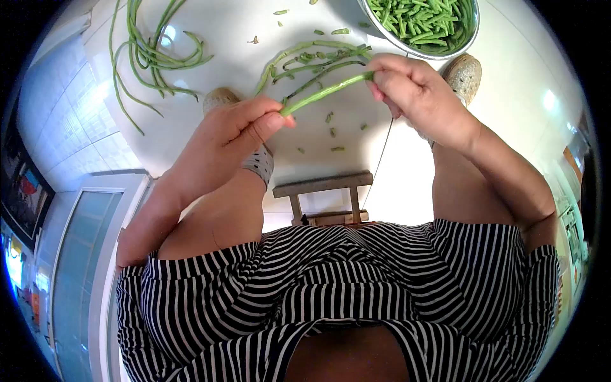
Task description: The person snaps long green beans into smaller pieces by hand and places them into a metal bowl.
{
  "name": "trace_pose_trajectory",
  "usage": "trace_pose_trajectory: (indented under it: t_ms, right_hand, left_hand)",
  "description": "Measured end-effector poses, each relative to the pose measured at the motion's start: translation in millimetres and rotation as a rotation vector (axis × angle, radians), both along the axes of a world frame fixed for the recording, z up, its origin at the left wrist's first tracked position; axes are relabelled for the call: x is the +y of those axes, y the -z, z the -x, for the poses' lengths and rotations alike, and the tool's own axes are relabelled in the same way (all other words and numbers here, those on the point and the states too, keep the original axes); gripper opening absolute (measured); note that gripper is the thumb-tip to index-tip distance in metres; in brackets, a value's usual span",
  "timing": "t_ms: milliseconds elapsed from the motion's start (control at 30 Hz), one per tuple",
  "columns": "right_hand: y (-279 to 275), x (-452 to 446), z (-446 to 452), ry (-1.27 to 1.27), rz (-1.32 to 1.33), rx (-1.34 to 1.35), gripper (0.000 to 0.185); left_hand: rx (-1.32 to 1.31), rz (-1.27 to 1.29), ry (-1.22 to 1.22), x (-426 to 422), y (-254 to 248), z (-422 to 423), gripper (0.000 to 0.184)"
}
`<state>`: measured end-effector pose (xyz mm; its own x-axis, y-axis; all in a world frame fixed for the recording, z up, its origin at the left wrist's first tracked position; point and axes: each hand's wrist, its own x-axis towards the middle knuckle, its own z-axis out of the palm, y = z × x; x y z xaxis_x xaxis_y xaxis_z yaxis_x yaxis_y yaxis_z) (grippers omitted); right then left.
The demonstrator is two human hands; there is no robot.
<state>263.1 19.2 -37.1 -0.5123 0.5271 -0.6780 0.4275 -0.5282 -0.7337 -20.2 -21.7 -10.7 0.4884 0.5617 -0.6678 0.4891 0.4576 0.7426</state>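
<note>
Stretched between my two hands is a green long bean [328, 93], slightly bowed. My left hand [238, 130] pinches its lower left end between thumb and forefinger. At the upper right end, the fingers of my right hand [414, 89] are closed around it. Behind the bean, several discarded beans [299, 60], some of them dark and withered, lie on the floor. A metal bowl [471, 44] beyond my right hand holds many short cut bean pieces [417, 22]. To the far left lies a loose bundle of whole long beans [153, 57].
Small bean scraps [332, 132] are scattered over the white tiled floor [210, 137]. My shoes [463, 75] stand on either side. A low wooden stool [323, 184] shows between my legs. A white-framed glass door [95, 254] is at the left.
</note>
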Motion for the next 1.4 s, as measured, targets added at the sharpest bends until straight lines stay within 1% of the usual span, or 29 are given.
trace_pose_trajectory:
  t_ms: [33,100,133,167,233,267,367,433,467,500,567,600,633,700,733,800,833,900,933,967,1033,1067,1133,1167,1233,1300,1333,1367,1400]
  right_hand:
    - [-1.4,2.1,1.8,-0.001,-0.004,0.001,0.024]
    - [-6.6,8.0,6.7,0.159,0.122,-0.009,0.026]
    - [-7.5,8.7,9.5,0.208,0.121,0.019,0.027]
    - [-7.7,9.6,11.1,0.206,0.12,0.02,0.027]
    - [-7.5,11.1,13.0,0.313,0.159,0.031,0.026]
    - [-8.2,11.0,13.2,0.314,0.157,0.033,0.026]
    - [-6.2,13.7,10.1,0.361,0.188,0.053,0.025]
    - [11.0,25.5,-5.3,0.593,0.209,-0.137,0.024]
    - [14.2,38.3,-16.4,0.59,0.216,-0.113,0.024]
    - [16.2,37.5,-21.4,0.591,0.215,-0.11,0.024]
    - [7.5,32.6,-24.8,0.454,0.167,-0.035,0.031]
    - [-2.5,27.3,-14.6,0.306,0.171,0.039,0.033]
    - [-6.8,21.6,-6.7,0.304,0.176,0.038,0.033]
    - [-10.7,10.5,3.7,-0.039,0.299,0.243,0.034]
    - [-11.0,6.6,5.2,-0.034,0.304,0.243,0.034]
    - [-12.6,2.6,8.3,-0.28,0.353,0.402,0.032]
    - [-16.4,2.7,8.6,-0.282,0.355,0.4,0.032]
    - [-26.7,7.6,9.7,-0.443,0.271,0.252,0.029]
    - [-22.8,3.9,9.3,-0.469,0.168,0.245,0.028]
    - [-17.1,-1.6,8.3,-0.472,0.16,0.244,0.028]
    - [-8.0,-8.1,4.3,-0.379,-0.225,0.18,0.028]
    - [-7.1,-6.1,1.4,-0.377,-0.229,0.174,0.028]
    - [-3.4,-2.0,-3.4,-0.208,-0.235,-0.033,0.03]
    - [-1.6,2.3,-7.5,-0.207,-0.233,-0.035,0.03]
    - [-0.4,17.8,-18.0,-0.075,-0.244,-0.195,0.03]
    - [-2.6,41.3,-28.0,0.229,-0.021,-0.365,0.026]
    - [1.4,46.8,-35.4,0.21,-0.198,-0.333,0.026]
    - [-2.0,46.0,-30.0,0.208,-0.197,-0.331,0.026]
    - [-7.7,43.6,-20.0,0.004,-0.513,-0.567,0.03]
  left_hand:
    - [-0.013,0.049,-0.025,1.2,-3.1,-1.5,0.028]
    - [0.009,0.033,-0.037,4.5,-5.8,-3.8,0.028]
    - [0.03,0.022,-0.048,5.9,-7.4,-5.1,0.028]
    - [0.03,0.02,-0.05,8.5,-9.9,-6.3,0.028]
    - [0.027,0.01,-0.048,14.2,-15.2,-8.2,0.026]
    - [0.029,0.008,-0.047,14.9,-17.2,-9.1,0.026]
    - [0.09,-0.043,0.023,13.4,-20.6,-10.2,0.023]
    - [0.065,-0.284,0.138,6.9,-17.6,-7.1,0.02]
    - [0.064,-0.289,0.14,7.5,-19.5,-6.9,0.02]
    - [0.068,-0.239,0.154,8.0,-22.1,-6.6,0.02]
    - [0.071,-0.174,0.17,5.0,-21.8,-6.8,0.02]
    - [0.027,-0.21,0.106,1.2,-18.0,-9.3,0.021]
    - [-0.017,-0.249,0.041,-0.6,-15.2,-11.3,0.024]
    - [-0.005,-0.229,0.072,1.8,-15.3,-13.4,0.024]
    - [0.007,-0.214,0.104,2.8,-15.6,-14.4,0.025]
    - [0.023,-0.193,0.102,2.9,-14.5,-16.1,0.025]
    - [0.042,-0.174,0.091,2.5,-14.2,-16.6,0.026]
    - [0.045,-0.142,0.107,2.6,-15.3,-17.0,0.026]
    - [0.05,-0.112,0.129,3.6,-16.4,-16.6,0.027]
    - [0.052,-0.121,0.127,4.6,-16.9,-15.6,0.027]
    - [0.054,-0.124,0.083,7.5,-16.1,-13.9,0.027]
    - [0.049,-0.13,0.086,9.9,-16.3,-11.9,0.027]
    - [0.143,-0.03,0.107,12.0,-17.0,-7.8,0.026]
    - [0.141,-0.028,0.108,9.3,-16.3,-8.5,0.026]
    - [0.061,-0.096,0.061,0.9,-15.6,-8.2,0.027]
    - [0.081,-0.037,0.085,2.9,-16.7,-5.6,0.026]
    - [0.099,0.012,0.108,4.3,-16.1,-4.8,0.025]
    - [0.1,0.013,0.107,3.9,-15.0,-4.6,0.025]
    - [0.1,0.01,0.102,3.3,-14.4,-4.4,0.025]
